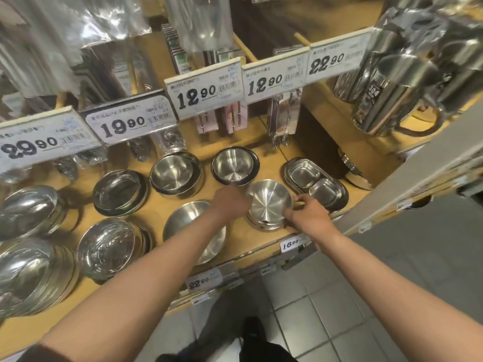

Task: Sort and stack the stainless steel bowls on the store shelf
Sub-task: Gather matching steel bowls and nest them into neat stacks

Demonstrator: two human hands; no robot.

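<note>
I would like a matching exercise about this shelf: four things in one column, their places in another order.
Things:
1. small bowl stack
2. rectangular trays
3. steel mugs
4. 29.90 price tag

Places:
A. upper right, above the shelf
B. far left, in the tag row
C. between both hands, near the shelf's front edge
D. right of the round bowls

Pairs: 1-C, 2-D, 3-A, 4-B
</note>
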